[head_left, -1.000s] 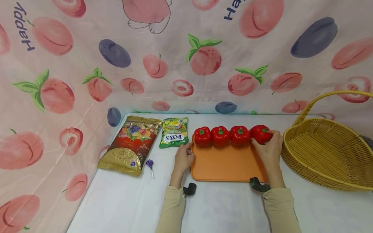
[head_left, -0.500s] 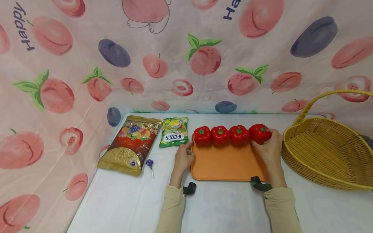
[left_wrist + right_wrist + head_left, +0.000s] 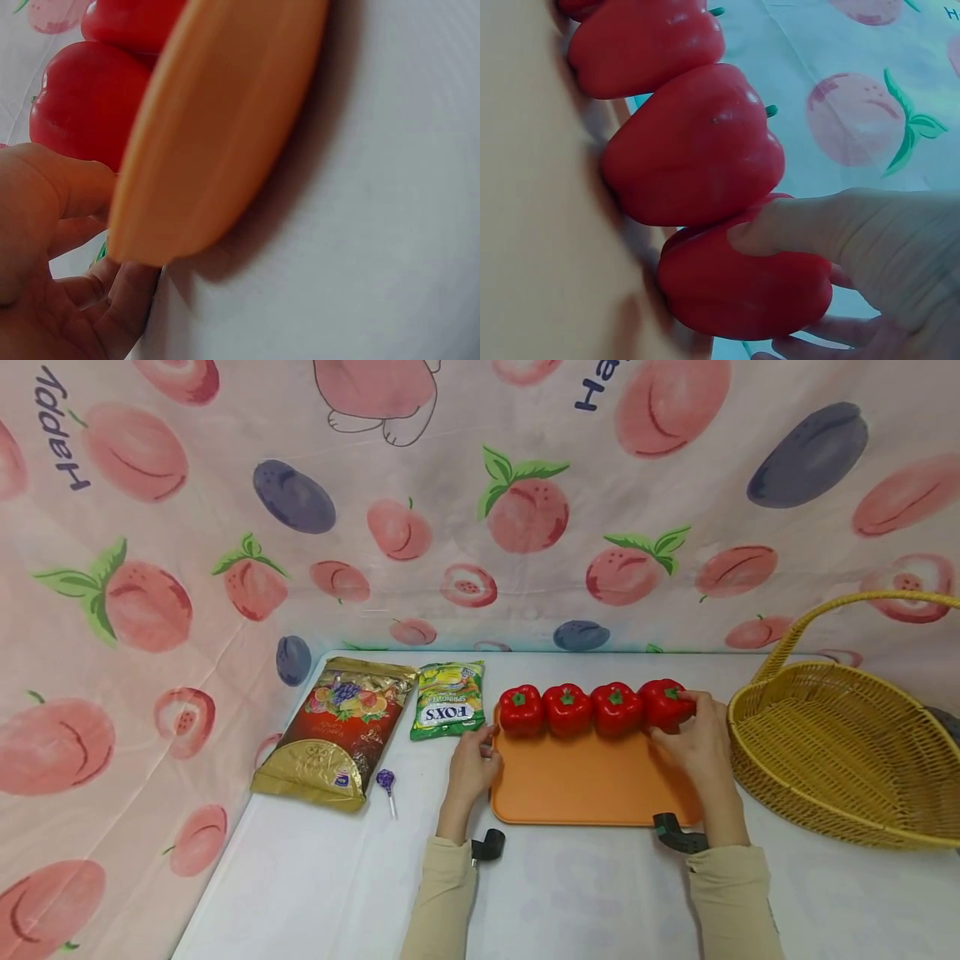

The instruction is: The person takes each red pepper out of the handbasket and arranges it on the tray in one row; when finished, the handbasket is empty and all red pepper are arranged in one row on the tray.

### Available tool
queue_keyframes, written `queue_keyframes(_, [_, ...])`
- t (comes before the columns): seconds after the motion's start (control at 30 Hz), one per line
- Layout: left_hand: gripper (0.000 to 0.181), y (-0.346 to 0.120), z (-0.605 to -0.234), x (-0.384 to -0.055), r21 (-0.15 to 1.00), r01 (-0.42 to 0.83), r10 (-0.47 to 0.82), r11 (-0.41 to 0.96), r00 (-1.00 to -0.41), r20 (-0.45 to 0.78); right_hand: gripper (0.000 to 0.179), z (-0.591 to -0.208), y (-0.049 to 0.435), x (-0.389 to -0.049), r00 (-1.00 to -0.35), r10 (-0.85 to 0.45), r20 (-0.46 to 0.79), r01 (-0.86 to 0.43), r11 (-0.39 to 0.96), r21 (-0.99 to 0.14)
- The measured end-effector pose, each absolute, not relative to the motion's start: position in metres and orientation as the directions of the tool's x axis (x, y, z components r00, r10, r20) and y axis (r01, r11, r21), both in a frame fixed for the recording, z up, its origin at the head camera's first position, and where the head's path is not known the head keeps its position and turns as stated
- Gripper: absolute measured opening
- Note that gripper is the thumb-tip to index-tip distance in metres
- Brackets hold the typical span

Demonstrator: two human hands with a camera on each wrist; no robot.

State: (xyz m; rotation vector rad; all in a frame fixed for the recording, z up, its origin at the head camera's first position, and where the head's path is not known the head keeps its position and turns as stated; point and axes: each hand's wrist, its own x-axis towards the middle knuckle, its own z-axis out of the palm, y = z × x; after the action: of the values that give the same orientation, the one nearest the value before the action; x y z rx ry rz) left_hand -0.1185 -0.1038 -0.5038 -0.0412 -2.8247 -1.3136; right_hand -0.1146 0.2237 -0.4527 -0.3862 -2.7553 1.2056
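Observation:
Several red bell peppers stand in a row along the back of an orange tray. My right hand holds the rightmost bell pepper. In the right wrist view, my thumb lies across that bell pepper, and the fingers are partly hidden behind it. It touches the neighbouring bell pepper. At the tray's left edge, my left hand grips the rim. The left wrist view has my thumb at the rim of the tray and fingers curled at its underside, below the leftmost bell pepper.
A yellow wicker basket with a tall handle stands just right of my right hand. Left of the tray lie a green candy bag, a large red and gold candy bag and a purple lollipop. A fruit-print cloth hangs behind.
The rightmost bell pepper has shifted slightly left and now stands against its neighbour. My right wrist has moved a little to the right. The left hand has stayed at the tray's edge.

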Motion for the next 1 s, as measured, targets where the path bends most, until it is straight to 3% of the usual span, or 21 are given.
queue_keyframes(0.6, [0.046, -0.105, -0.497, -0.123, 0.777, -0.011, 0.008, 0.629, -1.000, -0.020, 0.080, -0.447, 0.229, -0.118, -0.968, 0.249, -0.024, 0.182, 0.635, -0.751])
queue_keyframes(1.0, [0.043, -0.106, -0.497, -0.127, 0.744, 0.056, 0.003, 0.665, -0.997, 0.073, 0.081, -0.452, 0.233, -0.114, -0.962, 0.265, -0.073, 0.232, 0.643, -0.730])
